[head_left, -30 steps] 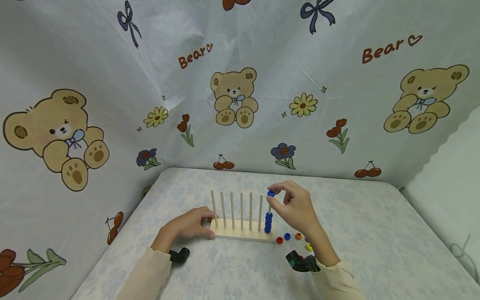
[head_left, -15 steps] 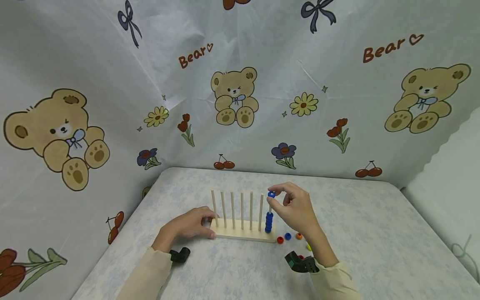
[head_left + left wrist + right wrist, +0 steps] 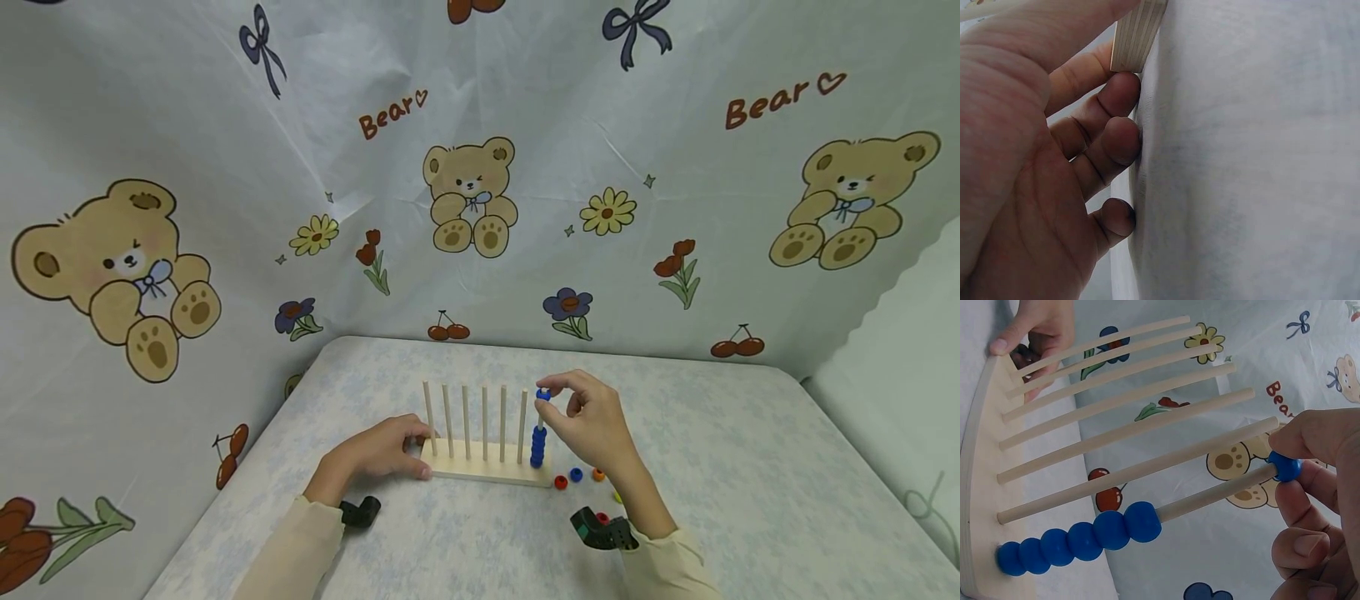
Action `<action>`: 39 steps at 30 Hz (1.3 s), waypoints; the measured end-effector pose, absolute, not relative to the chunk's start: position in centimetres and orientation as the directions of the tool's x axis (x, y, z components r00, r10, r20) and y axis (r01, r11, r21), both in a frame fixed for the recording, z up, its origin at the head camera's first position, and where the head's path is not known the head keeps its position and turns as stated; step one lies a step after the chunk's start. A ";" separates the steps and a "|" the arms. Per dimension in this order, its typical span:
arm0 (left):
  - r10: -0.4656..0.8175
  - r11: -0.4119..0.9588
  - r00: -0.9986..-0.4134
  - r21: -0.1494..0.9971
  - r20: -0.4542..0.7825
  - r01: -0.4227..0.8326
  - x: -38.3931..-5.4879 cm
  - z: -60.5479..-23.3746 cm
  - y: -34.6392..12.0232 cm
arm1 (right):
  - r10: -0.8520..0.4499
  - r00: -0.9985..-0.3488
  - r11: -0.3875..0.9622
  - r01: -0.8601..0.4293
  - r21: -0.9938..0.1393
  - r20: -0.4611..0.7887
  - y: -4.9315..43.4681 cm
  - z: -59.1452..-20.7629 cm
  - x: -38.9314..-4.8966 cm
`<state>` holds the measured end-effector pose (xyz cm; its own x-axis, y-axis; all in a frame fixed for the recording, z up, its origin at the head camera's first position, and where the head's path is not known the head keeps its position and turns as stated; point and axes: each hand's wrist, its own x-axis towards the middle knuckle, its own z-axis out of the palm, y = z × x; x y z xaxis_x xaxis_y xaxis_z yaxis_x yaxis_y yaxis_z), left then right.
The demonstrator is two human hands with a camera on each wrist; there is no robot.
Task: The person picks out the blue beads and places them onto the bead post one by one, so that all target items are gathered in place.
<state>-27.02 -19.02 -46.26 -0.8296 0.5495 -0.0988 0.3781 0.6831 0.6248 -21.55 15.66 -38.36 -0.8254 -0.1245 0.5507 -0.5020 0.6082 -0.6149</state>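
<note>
A wooden peg stand (image 3: 487,472) has a row of several upright pegs on a flat base. My left hand (image 3: 381,450) grips the base's left end, thumb at the front edge and fingers behind. In the left wrist view, the base's end (image 3: 1138,40) sits between thumb and index finger, the other fingers loosely bent. My right hand (image 3: 592,417) pinches a blue bead (image 3: 1285,466) between thumb and index finger at the top of the rightmost peg (image 3: 1216,492); the peg's end is in the bead. Several blue beads (image 3: 1087,541) are stacked low on that peg.
Loose beads lie on the table right of the stand: a red bead (image 3: 561,482), a blue bead (image 3: 576,474), an orange bead (image 3: 597,474) and others partly hidden by my right wrist. A bear-print cloth (image 3: 480,292) hangs behind the table.
My right hand and the pinched blue bead have come down slightly, and the bead now sits a little lower on the peg's tip. The left hand keeps its place on the base.
</note>
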 end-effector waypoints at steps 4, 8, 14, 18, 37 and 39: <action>0.542 0.692 -0.834 0.618 -0.101 0.374 -27.0 -46.3 -19.0 | -0.122 -0.825 0.614 -0.500 -0.611 0.552 15.8 -38.4 -21.5; 0.540 0.690 -0.835 0.623 -0.105 0.367 -27.0 -46.3 -19.0 | -0.118 -0.822 0.622 -0.499 -0.604 0.558 15.8 -38.3 -21.4; 0.553 0.681 -0.827 0.627 -0.100 0.379 -27.0 -46.3 -19.0 | -0.111 -0.824 0.611 -0.497 -0.615 0.555 15.9 -38.2 -21.3; 0.552 0.680 -0.827 0.631 -0.105 0.374 -27.1 -46.4 -19.0 | -0.108 -0.827 0.610 -0.494 -0.620 0.552 16.1 -38.3 -21.2; 0.546 0.699 -0.832 0.601 -0.098 0.388 -27.2 -46.7 -19.3 | -0.105 -0.817 0.636 -0.493 -0.594 0.567 17.0 -38.1 -21.1; 0.546 0.698 -0.832 0.602 -0.097 0.388 -27.2 -46.8 -19.3 | -0.100 -0.817 0.640 -0.491 -0.592 0.569 17.1 -38.1 -21.1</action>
